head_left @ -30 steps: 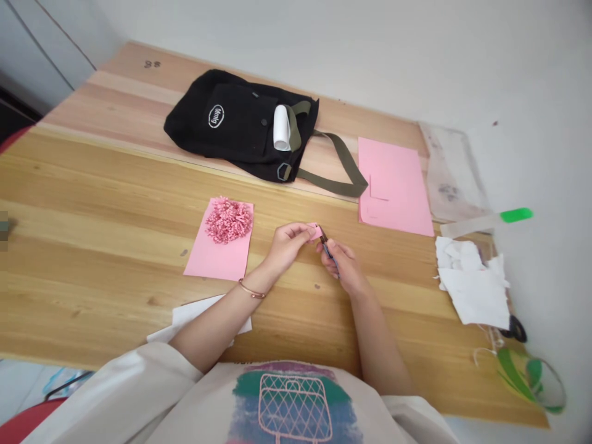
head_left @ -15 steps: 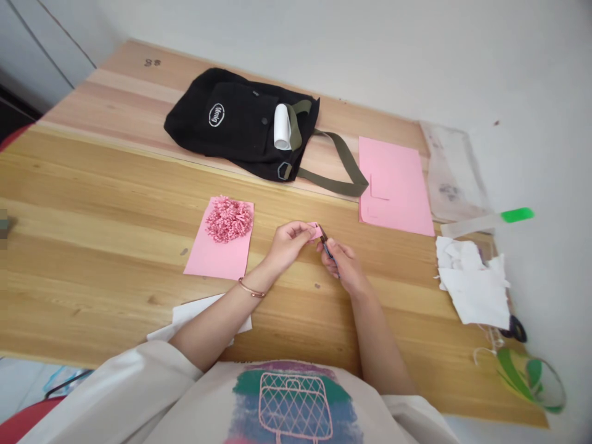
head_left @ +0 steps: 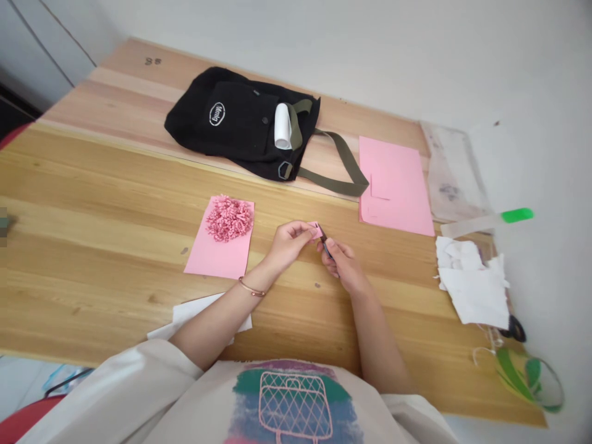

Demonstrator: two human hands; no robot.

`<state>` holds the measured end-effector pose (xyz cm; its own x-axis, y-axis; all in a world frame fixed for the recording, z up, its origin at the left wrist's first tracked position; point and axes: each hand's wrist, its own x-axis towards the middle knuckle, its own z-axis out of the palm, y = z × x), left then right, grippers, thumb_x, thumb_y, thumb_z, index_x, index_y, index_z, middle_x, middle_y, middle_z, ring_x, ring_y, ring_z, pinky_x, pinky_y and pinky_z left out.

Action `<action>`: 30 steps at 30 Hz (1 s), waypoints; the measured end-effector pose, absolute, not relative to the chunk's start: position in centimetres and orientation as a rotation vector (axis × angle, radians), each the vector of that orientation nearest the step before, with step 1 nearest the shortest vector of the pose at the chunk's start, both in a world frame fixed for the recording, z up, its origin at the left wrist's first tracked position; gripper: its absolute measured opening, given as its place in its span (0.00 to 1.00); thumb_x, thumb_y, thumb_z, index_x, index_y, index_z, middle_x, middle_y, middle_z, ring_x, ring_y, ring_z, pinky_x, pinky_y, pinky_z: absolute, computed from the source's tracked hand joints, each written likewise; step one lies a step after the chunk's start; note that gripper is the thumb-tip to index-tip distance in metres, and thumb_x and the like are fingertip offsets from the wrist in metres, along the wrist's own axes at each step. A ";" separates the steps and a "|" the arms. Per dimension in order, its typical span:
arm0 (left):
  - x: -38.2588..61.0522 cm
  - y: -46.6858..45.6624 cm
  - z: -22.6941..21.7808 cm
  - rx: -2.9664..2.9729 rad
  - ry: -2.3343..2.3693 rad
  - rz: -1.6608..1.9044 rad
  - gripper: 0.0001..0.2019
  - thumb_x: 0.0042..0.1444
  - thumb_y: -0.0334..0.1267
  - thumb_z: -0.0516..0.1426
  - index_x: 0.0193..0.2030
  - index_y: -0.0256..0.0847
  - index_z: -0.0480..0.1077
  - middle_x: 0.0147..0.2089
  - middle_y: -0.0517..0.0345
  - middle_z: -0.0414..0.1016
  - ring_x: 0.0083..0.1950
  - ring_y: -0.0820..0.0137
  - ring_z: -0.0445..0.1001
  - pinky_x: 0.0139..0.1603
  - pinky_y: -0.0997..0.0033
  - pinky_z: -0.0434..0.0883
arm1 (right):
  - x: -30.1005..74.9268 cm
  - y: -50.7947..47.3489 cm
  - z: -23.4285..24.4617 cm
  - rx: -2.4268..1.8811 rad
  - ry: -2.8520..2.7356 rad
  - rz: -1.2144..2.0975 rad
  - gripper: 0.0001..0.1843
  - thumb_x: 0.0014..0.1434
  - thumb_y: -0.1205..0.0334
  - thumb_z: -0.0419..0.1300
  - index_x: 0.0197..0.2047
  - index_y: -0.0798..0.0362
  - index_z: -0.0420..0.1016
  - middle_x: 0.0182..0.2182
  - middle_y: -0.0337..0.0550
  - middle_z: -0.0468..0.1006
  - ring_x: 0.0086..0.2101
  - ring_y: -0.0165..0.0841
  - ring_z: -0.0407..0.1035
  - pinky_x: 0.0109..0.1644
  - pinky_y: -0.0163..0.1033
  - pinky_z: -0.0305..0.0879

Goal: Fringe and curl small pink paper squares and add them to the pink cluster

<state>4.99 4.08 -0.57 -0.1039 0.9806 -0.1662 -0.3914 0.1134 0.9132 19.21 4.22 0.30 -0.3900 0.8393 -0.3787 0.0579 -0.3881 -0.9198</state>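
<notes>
"Wooden table (head_left: 115,240), pale wall (head_left: 370,49) behind. Where's the work?"

"Between both hands: one small pink piece (head_left: 316,228), well in from the table's near edge."

"And the hands?"

"The left hand (head_left: 291,242) pinches the piece with its fingertips; the right hand (head_left: 345,265) curls around one small cutting tool (head_left: 323,235), its dark tip at the piece."

"Room to move?"

"Wood shows on both sides of the hands, and ahead as far as the bag strap (head_left: 340,157)."

"Counts?"

"One pink sheet (head_left: 215,259) to the left, bearing one frilly pink cluster (head_left: 229,219). One black bag (head_left: 240,117), one white roll (head_left: 282,126) on it. Pink paper (head_left: 402,197) at right; how many sheets, I can't tell."

"Anything in the way?"

"White papers (head_left: 189,311) under the left forearm; white scraps (head_left: 476,290) by the right edge."
</notes>
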 end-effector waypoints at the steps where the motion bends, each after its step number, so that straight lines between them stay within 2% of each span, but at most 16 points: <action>1: 5.0 4.1 -0.5 0.749 1.069 1.359 0.06 0.43 0.36 0.62 0.21 0.37 0.72 0.26 0.58 0.74 0.37 0.70 0.72 0.48 0.66 0.65 | 19.2 4.2 0.3 -1.265 -1.265 1.836 0.23 0.52 0.39 0.55 0.30 0.54 0.65 0.14 0.28 0.51 0.14 0.21 0.41 0.16 0.31 0.35; 30: 4.9 4.1 -0.5 0.725 1.060 1.346 0.06 0.42 0.37 0.63 0.22 0.38 0.73 0.28 0.57 0.76 0.39 0.69 0.72 0.47 0.67 0.65 | 19.2 4.3 0.3 -1.286 -1.244 1.840 0.23 0.51 0.39 0.55 0.29 0.53 0.64 0.14 0.28 0.52 0.14 0.21 0.40 0.16 0.31 0.34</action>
